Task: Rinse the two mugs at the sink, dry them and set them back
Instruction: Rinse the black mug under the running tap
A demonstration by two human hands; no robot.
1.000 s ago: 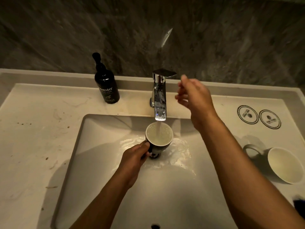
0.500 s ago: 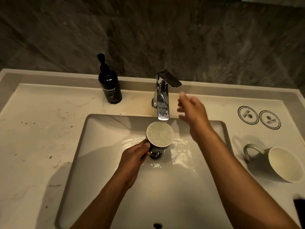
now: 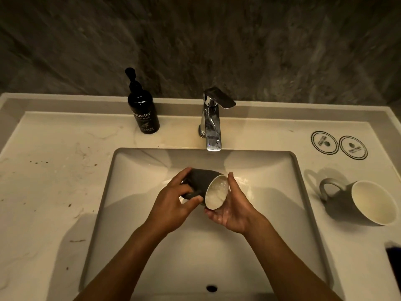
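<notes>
A dark grey mug (image 3: pixel 207 178) with a pale inside is tipped on its side over the sink basin (image 3: pixel 134 192), mouth turned toward the right and down. My left hand (image 3: pixel 173 203) grips its body and handle. My right hand (image 3: pixel 232 205) cups the rim from the right and below. Water shows inside the mug's mouth. The second grey mug (image 3: pixel 355 200) lies tilted on the counter to the right of the basin, handle toward the left, nobody touching it. No water runs from the chrome tap (image 3: pixel 211 120).
A black hand-wash pump bottle (image 3: pixel 142 109) stands on the counter behind the basin's left corner. Two round coasters (image 3: pixel 338 144) lie at the back right. A dark object (image 3: pixel 393 257) pokes in at the right edge. A dark stone wall rises behind.
The water has stopped running. My right hand dropped from the tap lever to the mug's rim. The mug, upright under the spout before, is now tipped on its side.
</notes>
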